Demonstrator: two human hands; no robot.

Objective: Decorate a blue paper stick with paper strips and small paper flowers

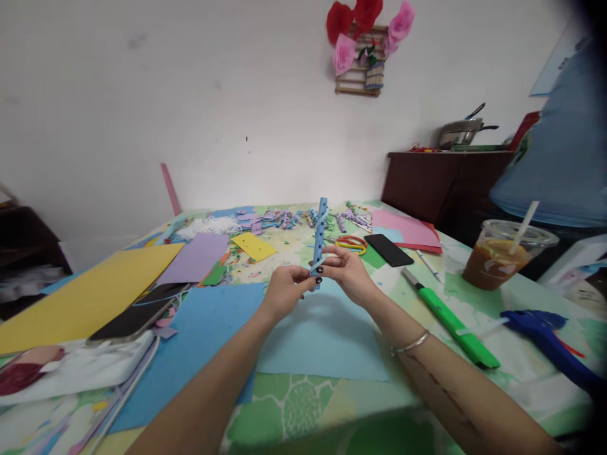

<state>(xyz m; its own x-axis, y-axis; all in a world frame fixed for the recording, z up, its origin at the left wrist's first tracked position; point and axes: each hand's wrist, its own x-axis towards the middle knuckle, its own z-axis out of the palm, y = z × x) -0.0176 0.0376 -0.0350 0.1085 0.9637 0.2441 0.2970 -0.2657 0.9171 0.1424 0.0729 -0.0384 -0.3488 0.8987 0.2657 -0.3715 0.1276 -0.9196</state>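
Both my hands meet above a light blue sheet (322, 341) on the table. My left hand (286, 289) pinches the lower end of a blue dotted paper roll (320, 234) that stands upright. My right hand (348, 268) grips the same roll from the right, fingers curled, with a thin white strip winding around it. A silver bangle (410, 344) sits on my right forearm.
Coloured paper sheets, a yellow one (90, 294) and a darker blue one (203, 341), cover the left. A phone (137, 314) lies left, another phone (389, 249) right. A green utility knife (450, 321), a blue glue gun (550, 341), an iced drink cup (502, 253) and scissors (351, 243) lie to the right. Several small paper rolls (294, 219) lie at the back.
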